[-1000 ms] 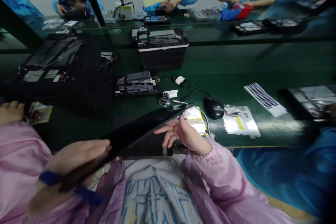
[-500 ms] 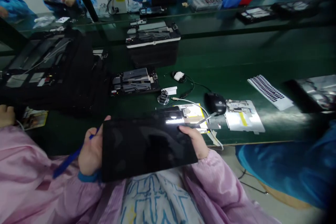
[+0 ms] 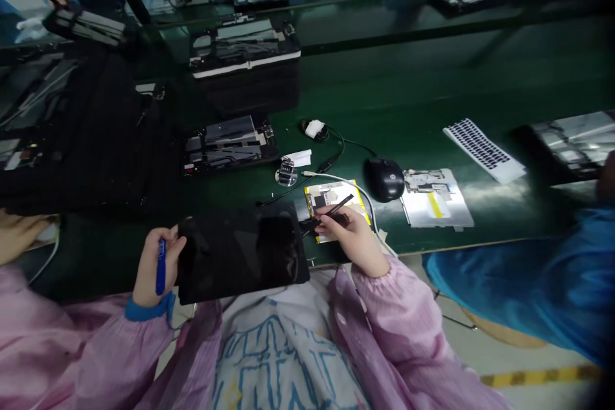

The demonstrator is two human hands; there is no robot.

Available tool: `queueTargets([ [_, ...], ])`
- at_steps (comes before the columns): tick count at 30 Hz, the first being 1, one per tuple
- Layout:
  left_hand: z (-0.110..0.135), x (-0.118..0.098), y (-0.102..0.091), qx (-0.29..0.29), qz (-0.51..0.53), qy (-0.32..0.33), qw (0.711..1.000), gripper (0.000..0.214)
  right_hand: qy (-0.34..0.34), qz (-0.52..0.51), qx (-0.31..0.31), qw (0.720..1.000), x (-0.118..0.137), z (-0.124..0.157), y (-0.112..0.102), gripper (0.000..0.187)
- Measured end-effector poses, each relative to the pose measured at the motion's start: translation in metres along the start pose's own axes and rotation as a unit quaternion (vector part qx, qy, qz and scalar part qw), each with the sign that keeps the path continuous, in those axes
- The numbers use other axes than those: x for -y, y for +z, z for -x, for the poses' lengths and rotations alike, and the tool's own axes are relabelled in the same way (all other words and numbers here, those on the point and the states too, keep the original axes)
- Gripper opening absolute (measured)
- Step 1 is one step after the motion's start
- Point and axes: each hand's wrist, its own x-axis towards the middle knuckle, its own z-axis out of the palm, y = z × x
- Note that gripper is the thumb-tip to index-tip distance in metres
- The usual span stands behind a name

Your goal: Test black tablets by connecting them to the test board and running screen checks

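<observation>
A flat black tablet screen [image 3: 240, 253] is held up near the table's front edge, glossy side towards me. My left hand [image 3: 154, 262] grips its left edge, thumb on the front, and also keeps a slim blue pen-like tool [image 3: 161, 269] in its fingers. My right hand [image 3: 353, 234] is closed on a thin black stick-like tool [image 3: 340, 205], just off the screen's right edge. Dark pieces between that hand and the screen are too unclear to name. Below the right hand lies a battery pack with yellow edges [image 3: 355, 191], partly covered by it.
A black mouse [image 3: 384, 179], a silver metal plate [image 3: 439, 198], a white cable [image 3: 358, 184] and a keycap sheet [image 3: 483, 148] lie to the right. An opened device [image 3: 230, 144] is ahead; black stacks [image 3: 81, 141] stand left. A co-worker's hand [image 3: 22, 234] is far left; another person's sleeve [image 3: 528, 282] is right.
My right hand has let go of the screen's right edge and now pinches the thin black tool beside it. The screen has shifted left in my left hand; the blue tool now points downward.
</observation>
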Motion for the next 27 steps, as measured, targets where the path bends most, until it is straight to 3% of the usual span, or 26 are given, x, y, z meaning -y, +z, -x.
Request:
queueTargets([
  [3,0.002,-0.023,0.002,0.014,-0.109,0.026,0.994,0.035,-0.019,-0.005,0.000,1.000,0.001,-0.004,0.001,0.040],
  [6,0.004,-0.061,0.023,0.056,-0.208,0.101,0.971,0.032,-0.035,-0.024,0.006,0.999,0.001,-0.008,0.001,0.038],
  [9,0.003,-0.093,0.071,0.221,-0.197,0.155,0.942,0.023,-0.040,-0.039,0.018,0.998,0.000,-0.011,-0.001,0.035],
  [12,-0.004,-0.101,0.133,0.388,-0.197,0.194,0.879,0.012,-0.057,-0.029,0.011,0.998,-0.001,-0.012,-0.008,0.032],
  [15,-0.015,-0.089,0.187,0.464,-0.231,0.234,0.822,0.010,-0.097,-0.007,-0.013,0.995,-0.004,-0.011,-0.017,0.026],
  [17,-0.021,-0.079,0.207,0.494,-0.261,0.239,0.794,0.009,-0.115,0.004,-0.029,0.993,-0.007,-0.011,-0.023,0.024],
  [20,-0.029,-0.072,0.213,0.487,-0.296,0.239,0.786,0.009,-0.122,0.007,-0.053,0.991,-0.012,-0.012,-0.030,0.024],
  [27,-0.036,-0.075,0.192,0.481,-0.328,0.184,0.792,0.015,-0.136,0.086,-0.087,0.983,-0.020,-0.016,-0.032,0.013],
])
